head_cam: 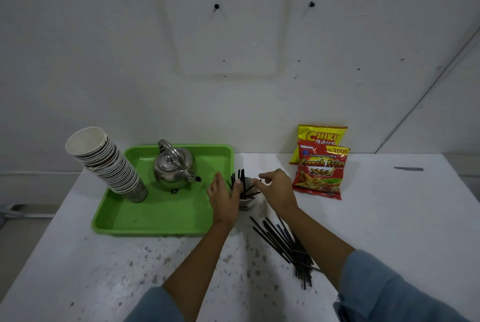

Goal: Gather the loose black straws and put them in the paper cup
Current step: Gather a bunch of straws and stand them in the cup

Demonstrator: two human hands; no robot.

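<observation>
A paper cup (246, 203) stands on the white table just right of the green tray, with several black straws (242, 182) sticking up out of it. My left hand (225, 198) wraps the cup's left side, thumb against the straws. My right hand (276, 187) hovers at the cup's right rim, fingers spread and curled, holding nothing that I can see. A pile of loose black straws (288, 246) lies on the table nearer to me, partly hidden under my right forearm.
The green tray (155, 220) holds a steel kettle (174, 165) and a leaning stack of paper cups (109, 165). Two snack bags (320, 165) lean by the wall at the right. The table's left edge runs diagonally beside the tray.
</observation>
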